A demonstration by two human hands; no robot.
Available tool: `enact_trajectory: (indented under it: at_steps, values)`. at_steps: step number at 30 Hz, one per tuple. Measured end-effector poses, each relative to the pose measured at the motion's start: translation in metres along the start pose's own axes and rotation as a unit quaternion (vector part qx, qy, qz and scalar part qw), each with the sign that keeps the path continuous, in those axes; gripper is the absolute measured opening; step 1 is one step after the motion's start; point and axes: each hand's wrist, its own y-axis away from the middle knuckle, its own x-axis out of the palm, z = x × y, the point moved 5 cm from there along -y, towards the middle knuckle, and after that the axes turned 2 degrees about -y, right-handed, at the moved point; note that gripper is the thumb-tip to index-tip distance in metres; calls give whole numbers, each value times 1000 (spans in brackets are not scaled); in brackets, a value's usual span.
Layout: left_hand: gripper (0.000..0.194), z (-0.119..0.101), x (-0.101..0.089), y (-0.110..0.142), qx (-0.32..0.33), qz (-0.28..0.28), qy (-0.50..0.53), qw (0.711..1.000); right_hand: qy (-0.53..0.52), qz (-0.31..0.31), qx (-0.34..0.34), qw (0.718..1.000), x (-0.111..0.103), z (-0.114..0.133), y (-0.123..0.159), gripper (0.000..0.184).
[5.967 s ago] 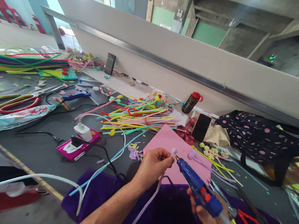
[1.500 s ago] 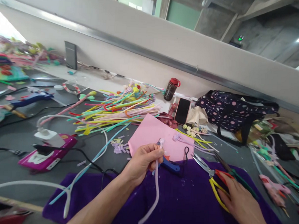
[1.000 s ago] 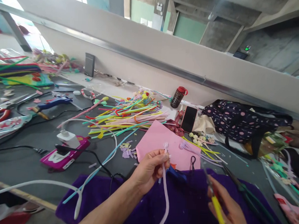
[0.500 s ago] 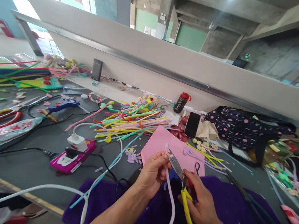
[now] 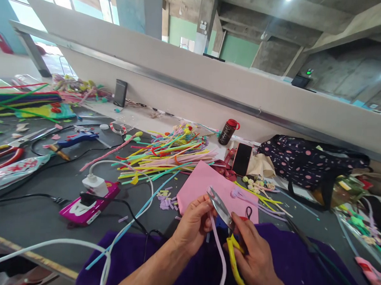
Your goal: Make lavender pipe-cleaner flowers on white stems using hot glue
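My left hand (image 5: 193, 222) pinches a pale lilac pipe cleaner (image 5: 220, 252) near its upper end; the rest of the stem hangs down in a curve past my wrist. In my right hand (image 5: 255, 249) are scissors (image 5: 221, 208) with a yellow handle, gripped around the handles near the pivot. Their blades point up and left, crossing just above my left fingertips at the end of the stem. The blade tips partly cover that end, so I cannot tell whether they touch it. Beneath both hands lie a pink sheet (image 5: 204, 182) and dark purple cloth (image 5: 276, 259).
Many coloured pipe cleaners (image 5: 164, 156) lie in a heap beyond the sheet. Cut lilac pieces (image 5: 168, 202) are scattered left of it. A magenta power strip (image 5: 91, 203) with cords sits at left. A phone (image 5: 242, 159), a bottle (image 5: 227, 132) and a dotted bag (image 5: 308, 167) stand behind.
The scissor blades have shifted slightly left and now overlap the top end of the lilac pipe cleaner. My left hand keeps its pinch. The whole view has moved a little.
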Motion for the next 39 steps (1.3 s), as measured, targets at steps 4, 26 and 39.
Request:
enact_trajectory:
  at_steps: [4,26,39]
  values:
    - [19,-2,1,1,5,-9,9,1000,35,-6,9,999,-2,2,-1,54]
    - [21,-12,-4,-3,-88,73,-166,980,-383,245,196,869,-28,-26,25,70]
    - [21,-2,0,1,-173,80,-231,954,-312,296,173,886,-45,-36,37,54]
